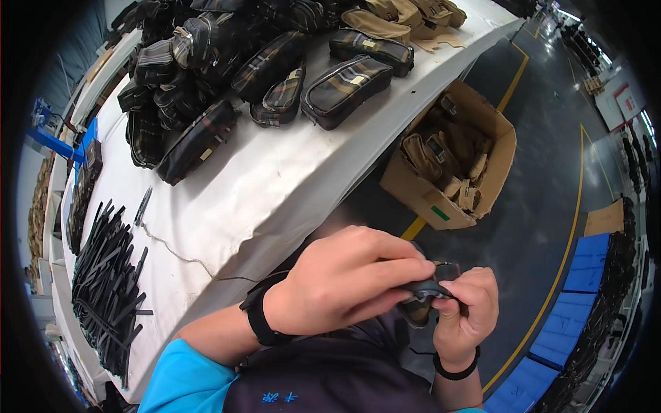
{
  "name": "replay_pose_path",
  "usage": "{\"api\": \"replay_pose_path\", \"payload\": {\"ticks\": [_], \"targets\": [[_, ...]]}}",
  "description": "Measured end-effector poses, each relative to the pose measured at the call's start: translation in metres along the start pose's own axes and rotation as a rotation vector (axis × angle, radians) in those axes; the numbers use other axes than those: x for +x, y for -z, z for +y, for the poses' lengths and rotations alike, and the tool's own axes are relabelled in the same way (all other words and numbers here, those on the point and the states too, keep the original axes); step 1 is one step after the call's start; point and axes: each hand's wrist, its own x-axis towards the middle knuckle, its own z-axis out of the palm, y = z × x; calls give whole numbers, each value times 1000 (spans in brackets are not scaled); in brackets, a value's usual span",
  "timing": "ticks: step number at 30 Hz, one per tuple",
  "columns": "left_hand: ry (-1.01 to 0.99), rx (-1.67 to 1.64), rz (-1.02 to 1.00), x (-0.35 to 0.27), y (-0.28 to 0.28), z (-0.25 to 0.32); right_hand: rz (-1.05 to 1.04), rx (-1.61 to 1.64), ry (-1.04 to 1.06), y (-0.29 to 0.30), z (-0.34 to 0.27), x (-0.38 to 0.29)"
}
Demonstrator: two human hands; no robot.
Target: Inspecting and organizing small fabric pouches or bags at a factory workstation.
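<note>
Both my hands are in front of me, pinching a small dark plaid pouch [417,313] close to my apron. My left hand [341,284], with a black band at the wrist, grips the pouch's upper edge between thumb and fingers. My right hand [470,304], also banded in black, pinches the opposite end of that edge. A pale strip, perhaps zipper tape, shows between the two grips. Much of the pouch is hidden behind my fingers. Left of my hands is a table with a white cover [248,191], where finished-looking plaid pouches [347,90] lie.
Thread snips [144,205] lie on the table, tied to a cord [188,259] running towards me. Black webbing strips [106,294] are heaped at left. Tan pouches [397,15] lie at the far end. A cardboard box [439,204] of tan pouches stands on the floor beside the table.
</note>
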Motion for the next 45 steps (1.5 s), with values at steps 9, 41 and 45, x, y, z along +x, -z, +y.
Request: {"api": "replay_pose_path", "payload": {"ticks": [9,41,45], "targets": [[35,-51,37,6,0,4,25,79,3,-8,10,-11],[-59,-299,-57,20,48,23,223,-87,146,36,-25,43],[-85,-198,-98,43,39,36,259,75,-27,47,-27,54]]}}
